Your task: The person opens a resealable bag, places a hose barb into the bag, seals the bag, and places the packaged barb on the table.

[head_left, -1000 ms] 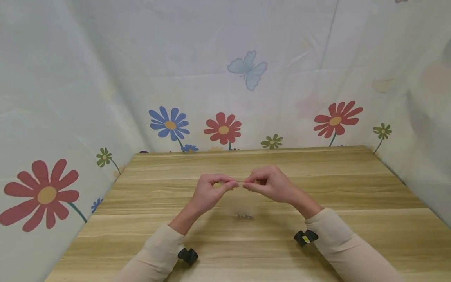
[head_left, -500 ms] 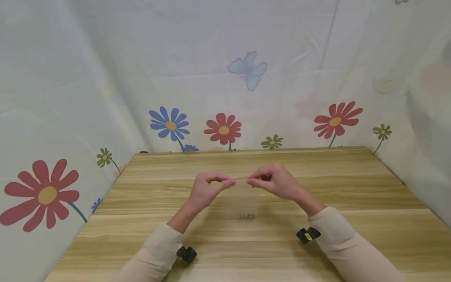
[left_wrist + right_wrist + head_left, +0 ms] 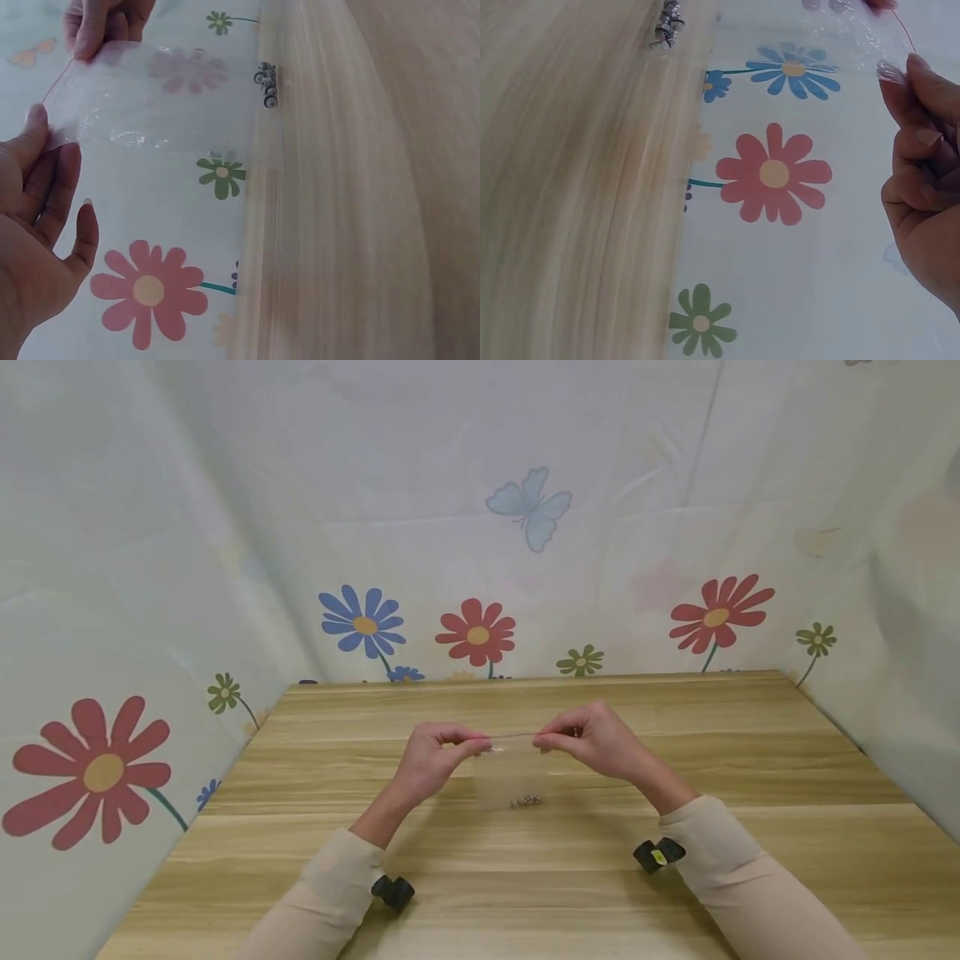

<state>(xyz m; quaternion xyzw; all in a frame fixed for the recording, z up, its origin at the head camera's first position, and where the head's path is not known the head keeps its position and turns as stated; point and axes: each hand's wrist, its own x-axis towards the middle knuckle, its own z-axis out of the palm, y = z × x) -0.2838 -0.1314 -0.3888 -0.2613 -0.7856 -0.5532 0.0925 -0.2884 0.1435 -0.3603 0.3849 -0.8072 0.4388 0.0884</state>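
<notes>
A clear zip bag (image 3: 498, 781) hangs between the two hands over the table, with a thin reddish line along its top edge. At its bottom lie several small metal pieces, screws or the like (image 3: 526, 801), too small to name surely. The left hand (image 3: 437, 760) pinches the bag's top left corner between thumb and fingers. At the top right corner, the right hand (image 3: 592, 742) does the same. In the left wrist view the bag (image 3: 165, 97) stretches out from both hands, and the metal pieces (image 3: 267, 84) gather at its far end.
A wood-grain table (image 3: 300, 727) lies under the hands. Behind and beside it hangs a pale curtain (image 3: 420, 527) printed with flowers and a butterfly. A small black device (image 3: 393, 893) is strapped at the left wrist, and another (image 3: 660, 855) at the right.
The hands have moved apart and slightly upward, so more of the bag's top edge shows between them. The bag and its metal pieces have risen a little.
</notes>
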